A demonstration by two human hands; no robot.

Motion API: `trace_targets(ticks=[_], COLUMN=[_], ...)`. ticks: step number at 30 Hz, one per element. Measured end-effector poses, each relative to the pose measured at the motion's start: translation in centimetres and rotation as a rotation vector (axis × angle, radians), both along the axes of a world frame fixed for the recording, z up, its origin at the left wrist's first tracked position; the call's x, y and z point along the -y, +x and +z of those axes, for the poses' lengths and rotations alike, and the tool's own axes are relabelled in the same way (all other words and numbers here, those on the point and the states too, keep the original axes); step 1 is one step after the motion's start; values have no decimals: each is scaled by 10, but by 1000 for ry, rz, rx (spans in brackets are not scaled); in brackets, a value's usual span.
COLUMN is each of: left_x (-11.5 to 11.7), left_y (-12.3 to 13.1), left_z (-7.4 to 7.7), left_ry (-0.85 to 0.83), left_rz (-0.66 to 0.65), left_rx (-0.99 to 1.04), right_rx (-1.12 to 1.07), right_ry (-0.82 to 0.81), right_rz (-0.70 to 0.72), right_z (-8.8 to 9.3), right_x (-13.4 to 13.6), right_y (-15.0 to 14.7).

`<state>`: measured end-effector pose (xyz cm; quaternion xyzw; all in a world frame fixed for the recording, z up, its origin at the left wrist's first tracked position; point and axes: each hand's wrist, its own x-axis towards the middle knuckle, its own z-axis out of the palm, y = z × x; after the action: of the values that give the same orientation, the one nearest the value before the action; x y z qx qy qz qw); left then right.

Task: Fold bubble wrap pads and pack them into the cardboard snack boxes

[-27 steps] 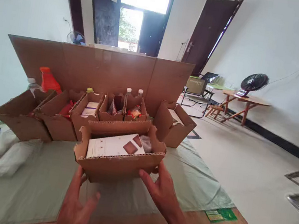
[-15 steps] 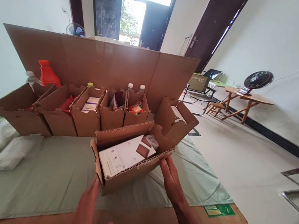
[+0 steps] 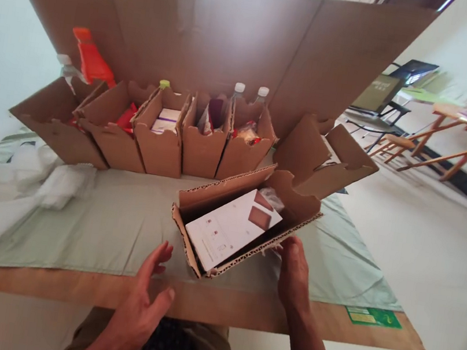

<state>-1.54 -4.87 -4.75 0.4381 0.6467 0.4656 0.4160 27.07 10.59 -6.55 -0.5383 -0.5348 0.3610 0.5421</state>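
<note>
An open-topped cardboard box (image 3: 202,194) stands at an angle in front of me. Inside it lie a white printed carton (image 3: 225,232) with brown pictures and a piece of clear plastic wrap (image 3: 271,197). My right hand (image 3: 295,275) is at the box's near right side, its fingers bent against the wall and partly hidden by the rim. To the left of the box's near corner, my left hand (image 3: 150,288) hangs open, thumb and fingers apart, holding nothing and not touching the box.
Several cardboard bins (image 3: 160,149) stand in a row behind, holding packets and cartons. Another bin (image 3: 327,160) is at the right. A tall cardboard panel (image 3: 203,24) rises behind them, with an orange bottle (image 3: 95,61) and others before it. Bubble wrap (image 3: 60,184) lies left on the green cloth (image 3: 120,228).
My view has tipped downward. My left hand has come away from the box's left end and opened. My right hand's fingers have bent in at the near right side.
</note>
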Motion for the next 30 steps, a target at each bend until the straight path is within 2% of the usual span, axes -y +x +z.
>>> trace_targets(ticks=[5, 10, 13, 15, 24, 30], left_x=[-8, -51, -78, -87, -92, -90], left_y=[-4, -18, -19, -13, 52, 51], left_z=[-7, -14, -22, -27, -30, -39], left_ry=[1, 118, 148, 146, 183, 138], left_rz=[-44, -29, -149, -218, -217, -262], left_rx=[74, 42, 74, 90, 171, 118], right_rx=[29, 56, 60, 58, 47, 29], right_ry=[-9, 12, 33, 52, 108, 90], right_rz=[-19, -71, -87, -101, -138, -147], right_z=[1, 3, 5, 8, 27, 21], right_x=[6, 9, 8, 5, -48, -52], right_y=[-8, -15, -18, -18, 3, 12])
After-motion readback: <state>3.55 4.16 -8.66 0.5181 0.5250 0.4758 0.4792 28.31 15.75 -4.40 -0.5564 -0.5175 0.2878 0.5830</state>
